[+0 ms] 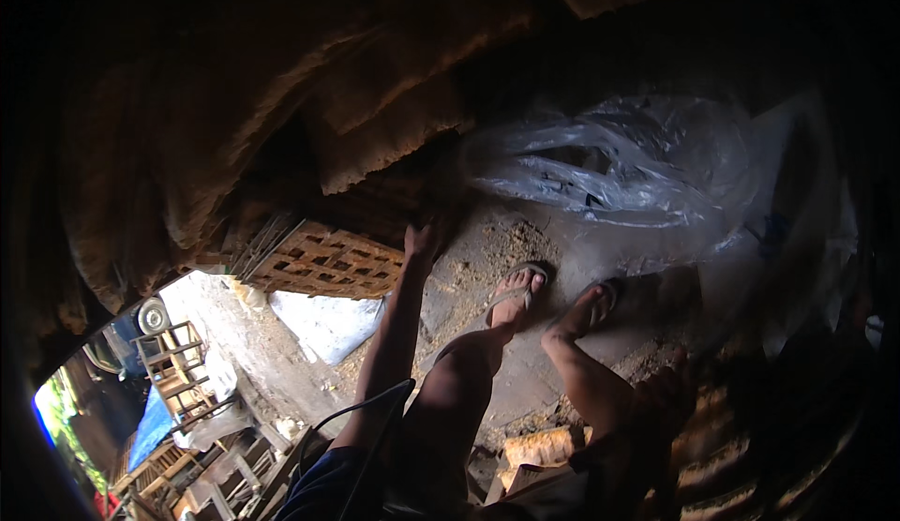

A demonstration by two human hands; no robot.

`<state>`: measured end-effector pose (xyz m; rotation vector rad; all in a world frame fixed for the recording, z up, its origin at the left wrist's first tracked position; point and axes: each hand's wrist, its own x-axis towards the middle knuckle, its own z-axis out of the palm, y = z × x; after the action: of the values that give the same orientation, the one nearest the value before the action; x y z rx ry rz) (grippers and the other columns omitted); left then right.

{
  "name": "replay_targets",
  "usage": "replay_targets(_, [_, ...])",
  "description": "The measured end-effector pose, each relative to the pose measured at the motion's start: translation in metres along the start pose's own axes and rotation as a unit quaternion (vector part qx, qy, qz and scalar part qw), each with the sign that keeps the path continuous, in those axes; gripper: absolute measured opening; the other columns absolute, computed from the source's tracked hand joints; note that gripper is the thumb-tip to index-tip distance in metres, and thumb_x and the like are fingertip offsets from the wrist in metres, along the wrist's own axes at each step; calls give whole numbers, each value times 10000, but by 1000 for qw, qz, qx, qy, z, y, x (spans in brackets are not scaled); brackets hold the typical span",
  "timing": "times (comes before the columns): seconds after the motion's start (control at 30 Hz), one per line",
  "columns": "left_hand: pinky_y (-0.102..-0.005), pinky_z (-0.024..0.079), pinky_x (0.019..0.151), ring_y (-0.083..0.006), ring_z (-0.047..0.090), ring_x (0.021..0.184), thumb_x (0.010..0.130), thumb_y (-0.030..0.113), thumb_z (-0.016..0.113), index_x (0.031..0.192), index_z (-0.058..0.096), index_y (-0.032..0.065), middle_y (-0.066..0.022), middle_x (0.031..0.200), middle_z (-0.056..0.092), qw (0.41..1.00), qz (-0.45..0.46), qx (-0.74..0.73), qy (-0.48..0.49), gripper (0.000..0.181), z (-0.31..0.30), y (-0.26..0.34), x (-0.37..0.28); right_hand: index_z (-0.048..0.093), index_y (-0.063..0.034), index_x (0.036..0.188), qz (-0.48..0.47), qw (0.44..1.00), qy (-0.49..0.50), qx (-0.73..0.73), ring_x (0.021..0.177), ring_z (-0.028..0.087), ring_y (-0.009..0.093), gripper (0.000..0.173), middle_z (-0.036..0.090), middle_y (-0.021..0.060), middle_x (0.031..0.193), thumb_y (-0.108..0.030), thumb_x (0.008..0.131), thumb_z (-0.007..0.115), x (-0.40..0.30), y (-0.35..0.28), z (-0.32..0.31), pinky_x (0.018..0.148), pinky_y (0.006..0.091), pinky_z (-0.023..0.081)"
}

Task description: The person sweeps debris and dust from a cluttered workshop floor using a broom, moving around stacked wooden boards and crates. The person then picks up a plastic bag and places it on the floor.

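My left hand (422,238) reaches forward to the shadowed edge beside a brown slotted panel (330,259). Its fingers fade into the dark, so what they touch is hidden. Over it hang large rough-edged brown sheets (394,127) whose material is unclear. Dim and low, my right hand (664,387) is near my right knee, and I cannot make out anything in it. Between the two arms, my feet stand in flip-flops (524,296) on a dusty floor (520,380). Beyond my feet lies crumpled clear plastic sheeting (619,169).
Crumbly debris (520,243) litters the floor by my left foot. A white sack or sheet (327,321) lies left of my arm. Farther left are a wooden rack (176,373), a blue tarp (151,419), a vehicle wheel (152,316) and piled timber (225,482). Cut wood pieces (540,447) sit below me.
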<state>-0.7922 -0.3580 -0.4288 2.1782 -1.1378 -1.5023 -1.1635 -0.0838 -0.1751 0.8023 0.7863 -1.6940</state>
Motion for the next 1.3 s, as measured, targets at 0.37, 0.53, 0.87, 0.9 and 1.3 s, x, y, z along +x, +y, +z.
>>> replay_targets(0.37, [-349,500,823,-206,605,980,869,245,597,1192,563,62,-95,1102,613,918,-134,-373,7,373,38,-43,60,471,-46,1256,-41,993,-106,-35,560,448,81,388,457,-28,683,-310,991,368,89,-92,32,604,303,389])
replay_targets(0.53, [-345,500,822,-207,606,978,872,238,595,1189,564,58,-96,1098,615,921,-109,-375,14,366,58,-31,62,413,12,1280,-75,980,-171,-73,542,470,69,410,465,-31,689,-276,1004,321,133,-128,32,577,269,411])
replay_targets(0.87, [-338,501,820,-209,608,974,876,222,592,1183,565,52,-97,1090,617,934,-37,-355,25,352,72,-25,75,433,45,1206,-148,957,-249,-10,560,505,64,325,540,-6,739,-170,968,380,181,-134,38,573,233,437])
replay_targets(0.9, [-338,501,820,-209,608,973,877,221,592,1183,565,51,-97,1089,618,934,-32,-354,22,351,76,-27,78,432,41,1209,-158,955,-249,-10,557,504,62,324,542,-4,740,-168,966,382,187,-137,35,565,231,435])
replay_targets(1.3, [-330,502,817,-211,611,968,883,202,589,1176,567,43,-98,1080,621,953,25,-302,2,334,76,-6,89,550,-6,1062,-207,964,-166,34,470,424,12,201,451,-74,608,-134,912,508,191,-143,29,486,203,353])
